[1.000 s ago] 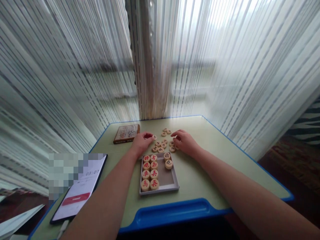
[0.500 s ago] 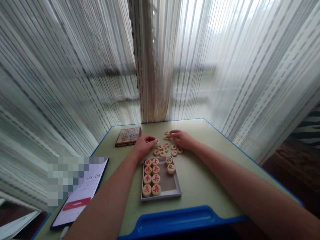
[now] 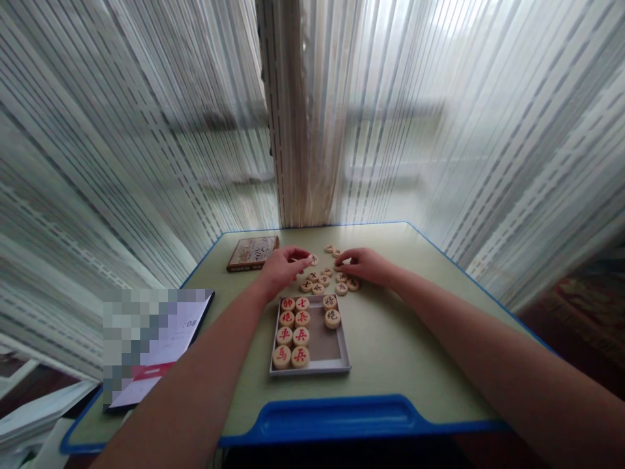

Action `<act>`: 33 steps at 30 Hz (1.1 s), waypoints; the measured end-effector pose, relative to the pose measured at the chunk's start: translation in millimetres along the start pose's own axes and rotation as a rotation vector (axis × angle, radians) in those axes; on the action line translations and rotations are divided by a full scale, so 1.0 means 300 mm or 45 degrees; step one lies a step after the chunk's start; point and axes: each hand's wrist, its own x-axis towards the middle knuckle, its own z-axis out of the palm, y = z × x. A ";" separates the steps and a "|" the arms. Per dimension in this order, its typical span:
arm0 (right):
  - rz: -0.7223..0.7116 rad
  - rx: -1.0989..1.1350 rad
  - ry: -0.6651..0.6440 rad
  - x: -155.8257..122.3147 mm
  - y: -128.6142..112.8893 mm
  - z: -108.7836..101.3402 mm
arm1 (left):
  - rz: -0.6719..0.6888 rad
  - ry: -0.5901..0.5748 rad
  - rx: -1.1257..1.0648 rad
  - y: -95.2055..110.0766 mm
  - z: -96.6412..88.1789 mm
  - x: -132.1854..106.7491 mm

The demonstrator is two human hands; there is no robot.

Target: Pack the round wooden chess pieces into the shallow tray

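My left hand [image 3: 286, 267] is closed in a pinch on a Chinese chess piece [image 3: 313, 260] with a dark character, held up off the table. My right hand [image 3: 362, 266] has its fingertips together on another piece [image 3: 336, 268], mostly hidden under them. Loose dark-lettered pieces [image 3: 324, 280] lie in a cluster just below both hands. Nearer me is a shallow box tray [image 3: 310, 372]. Two columns of red-lettered pieces [image 3: 301, 336] fill its left side, and two dark-lettered ones [image 3: 332, 318] sit at its upper right.
A patterned box lid [image 3: 252, 253] lies at the back left of the pale green table [image 3: 400, 358]. On the left is a tablet-like device [image 3: 188, 339], partly behind my left forearm. The blue table edge [image 3: 336, 417] has a raised trough. Striped curtains [image 3: 312, 130] hang behind.
My left hand has lifted its piece and turned its face toward me. My right hand has drawn back from the two far pieces, its fingers now bent on a nearer one. The view shifted slightly.
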 end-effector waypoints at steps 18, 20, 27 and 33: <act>0.150 1.268 -0.033 -0.049 -0.096 -0.026 | -0.025 0.044 -0.450 0.066 -0.008 -0.036; 0.160 1.263 -0.040 -0.052 -0.103 -0.020 | -0.013 -0.023 -0.525 0.077 -0.007 -0.043; 0.090 1.348 -0.073 -0.068 -0.140 -0.006 | 0.084 -0.091 -0.545 0.108 0.029 -0.073; -0.001 1.326 -0.026 -0.082 -0.164 0.004 | 0.021 -0.168 -0.576 0.123 0.041 -0.091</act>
